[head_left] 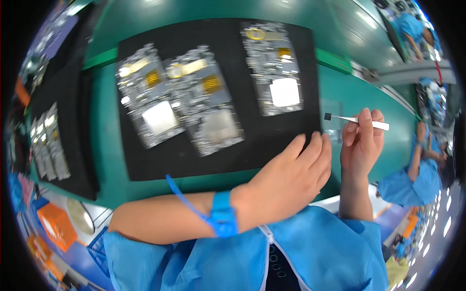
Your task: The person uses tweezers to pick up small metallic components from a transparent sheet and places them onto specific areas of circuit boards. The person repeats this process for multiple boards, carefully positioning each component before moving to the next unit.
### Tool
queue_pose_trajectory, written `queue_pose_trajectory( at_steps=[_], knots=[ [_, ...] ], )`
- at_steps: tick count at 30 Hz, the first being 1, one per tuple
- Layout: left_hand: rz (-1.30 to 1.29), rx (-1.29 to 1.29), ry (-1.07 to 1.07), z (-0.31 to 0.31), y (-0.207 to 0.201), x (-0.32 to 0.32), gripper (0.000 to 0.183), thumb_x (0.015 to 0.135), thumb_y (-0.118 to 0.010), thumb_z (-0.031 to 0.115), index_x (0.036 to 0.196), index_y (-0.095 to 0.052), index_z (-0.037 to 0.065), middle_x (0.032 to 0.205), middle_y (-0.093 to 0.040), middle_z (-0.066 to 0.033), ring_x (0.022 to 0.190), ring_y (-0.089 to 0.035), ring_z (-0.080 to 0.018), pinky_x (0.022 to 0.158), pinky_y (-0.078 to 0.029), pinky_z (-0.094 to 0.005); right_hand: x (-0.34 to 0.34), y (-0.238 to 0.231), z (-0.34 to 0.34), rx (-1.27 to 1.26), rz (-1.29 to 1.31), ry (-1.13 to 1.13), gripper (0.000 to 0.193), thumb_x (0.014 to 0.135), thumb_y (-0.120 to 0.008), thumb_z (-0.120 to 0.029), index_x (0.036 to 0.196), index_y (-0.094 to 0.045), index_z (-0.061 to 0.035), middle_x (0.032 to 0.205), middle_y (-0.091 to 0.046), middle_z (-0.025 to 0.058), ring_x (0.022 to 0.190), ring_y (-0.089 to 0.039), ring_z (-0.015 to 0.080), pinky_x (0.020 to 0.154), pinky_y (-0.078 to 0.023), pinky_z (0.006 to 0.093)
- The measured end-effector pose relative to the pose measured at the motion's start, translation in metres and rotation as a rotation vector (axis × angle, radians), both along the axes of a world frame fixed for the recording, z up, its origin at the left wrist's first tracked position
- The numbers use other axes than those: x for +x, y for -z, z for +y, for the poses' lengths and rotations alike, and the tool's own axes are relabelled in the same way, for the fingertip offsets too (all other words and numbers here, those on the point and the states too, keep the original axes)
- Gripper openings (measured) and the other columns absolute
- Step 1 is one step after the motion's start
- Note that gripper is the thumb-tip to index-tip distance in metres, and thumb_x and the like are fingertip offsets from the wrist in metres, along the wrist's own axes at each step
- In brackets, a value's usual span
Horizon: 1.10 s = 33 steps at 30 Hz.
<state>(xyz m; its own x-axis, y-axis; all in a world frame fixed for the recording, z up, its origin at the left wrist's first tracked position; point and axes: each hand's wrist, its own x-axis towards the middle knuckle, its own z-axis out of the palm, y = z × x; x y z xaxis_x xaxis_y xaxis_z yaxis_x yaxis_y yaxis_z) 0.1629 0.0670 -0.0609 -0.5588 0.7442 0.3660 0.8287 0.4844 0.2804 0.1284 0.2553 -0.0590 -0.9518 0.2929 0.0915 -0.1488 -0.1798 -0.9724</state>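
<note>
White tweezers (377, 125) are pinched between the thumb and fingers of my right hand (361, 140). A small black square piece (327, 116) is at their tip, over the right edge of the black mat (204, 167). My left hand (291, 177) reaches across with its fingers stretched out, fingertips by the mat's right edge, holding nothing I can see. On the mat lie three circuit boards: a left one (148, 94), a middle one (201, 99) and a right one (274, 68). Each carries a silvery square plate and a gold-coloured patch.
A clear sheet (332, 107) lies on the green bench (398, 136) beside the tweezers. At the far left, another black mat (77, 155) bears several narrow boards (51, 143). A blue wrist strap (223, 213) with its band circles my left wrist. Co-workers in blue (412, 184) sit at right.
</note>
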Motion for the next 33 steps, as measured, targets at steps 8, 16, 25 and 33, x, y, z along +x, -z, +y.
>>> queue_pose_trajectory(
  at_steps=[8,16,25,33],
  knots=[
    [-0.048,-0.058,-0.678,-0.156,0.003,0.033,0.059,0.074,-0.074,0.019,0.125,-0.053,-0.002,0.128,-0.046,-0.0240,0.116,-0.047,-0.0413,0.093,-0.040,-0.0480,-0.022,-0.003,-0.173,-0.124,-0.249,-0.384,0.028,0.090,-0.065,-0.011,0.094,-0.038,-0.0069,0.068,-0.062,0.0089,0.046,-0.055,0.0080,0.039,-0.042,0.0191],
    [-0.064,-0.007,-0.697,-0.173,0.019,0.030,0.061,0.075,-0.074,0.033,0.124,-0.055,0.000,0.124,-0.049,-0.0248,0.114,-0.049,-0.0413,0.094,-0.040,-0.0517,-0.033,0.006,-0.223,0.066,-0.201,-0.436,0.027,0.088,-0.066,-0.010,0.094,-0.040,-0.0038,0.073,-0.059,0.0074,0.058,-0.061,0.0083,0.046,-0.049,0.0194],
    [-0.045,0.007,-0.711,-0.173,0.024,0.029,0.060,0.076,-0.072,0.038,0.119,-0.057,-0.002,0.120,-0.052,-0.0248,0.112,-0.051,-0.0403,0.094,-0.041,-0.0521,-0.033,0.007,-0.230,0.144,-0.200,-0.398,0.026,0.089,-0.065,-0.010,0.094,-0.040,-0.0033,0.072,-0.060,0.0083,0.063,-0.064,0.0098,0.046,-0.050,0.0196],
    [-0.045,-0.002,-0.719,-0.171,0.023,0.029,0.060,0.077,-0.071,0.037,0.119,-0.057,-0.002,0.120,-0.052,-0.0250,0.112,-0.051,-0.0405,0.094,-0.041,-0.0522,-0.032,0.006,-0.232,0.148,-0.190,-0.378,0.026,0.089,-0.065,-0.009,0.094,-0.040,-0.0036,0.070,-0.060,0.0084,0.060,-0.063,0.0091,0.046,-0.049,0.0192]
  ],
)
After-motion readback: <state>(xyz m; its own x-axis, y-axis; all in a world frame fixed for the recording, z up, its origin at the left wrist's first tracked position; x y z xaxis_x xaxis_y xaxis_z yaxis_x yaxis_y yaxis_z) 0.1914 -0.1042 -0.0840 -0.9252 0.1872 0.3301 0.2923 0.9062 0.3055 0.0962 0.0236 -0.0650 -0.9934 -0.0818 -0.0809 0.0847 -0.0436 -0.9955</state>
